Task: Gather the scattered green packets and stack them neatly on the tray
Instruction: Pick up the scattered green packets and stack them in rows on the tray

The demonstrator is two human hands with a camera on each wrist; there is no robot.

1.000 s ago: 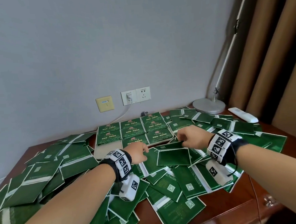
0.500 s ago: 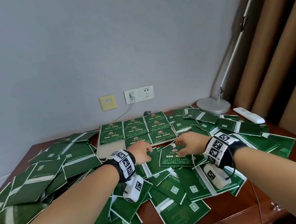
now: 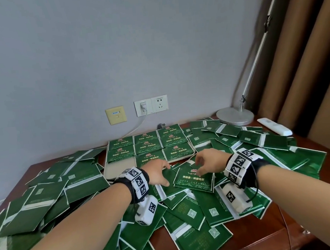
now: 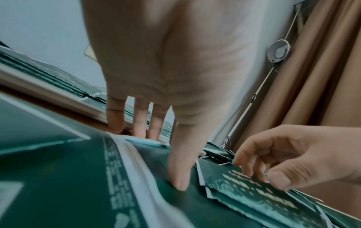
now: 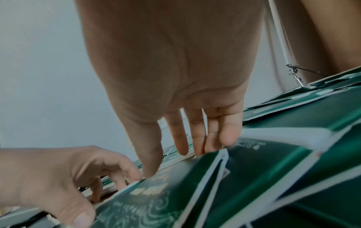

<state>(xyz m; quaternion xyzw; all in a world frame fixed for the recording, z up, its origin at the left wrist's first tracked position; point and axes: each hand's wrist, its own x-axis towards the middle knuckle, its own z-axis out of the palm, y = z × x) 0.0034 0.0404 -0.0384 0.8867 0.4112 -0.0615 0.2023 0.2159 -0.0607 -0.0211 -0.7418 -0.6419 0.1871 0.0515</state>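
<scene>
Lying face-up between the two hands, one green packet (image 3: 194, 179) with printed gold and red lettering rests on top of the loose heap. The right hand (image 3: 211, 163) hovers over its far edge with fingers loosely curved down, fingertips (image 4: 246, 167) touching the printed face; whether they actually pinch it cannot be told. The left hand (image 3: 157, 172) sits just beside the packet's left edge, fingers straight and spread, thumb (image 4: 180, 175) pressing down on a neighbouring packet, gripping nothing. Just beyond both hands stands the tray (image 3: 118, 167), pale and rimmed, carrying eight visible packet faces (image 3: 147, 145) set in three columns, with its near-left corner bare. Around and behind the hands, on every side, scattered packets (image 3: 48, 188) cover the wooden bench (image 3: 267, 234), overlapping, too many to count, most turned back-side up. Far past the right hand stand one lamp base (image 3: 235, 115) and one white remote (image 3: 274, 128). On the wall beyond the tray are two white sockets (image 3: 151, 105) and one yellow plate (image 3: 115, 115).
</scene>
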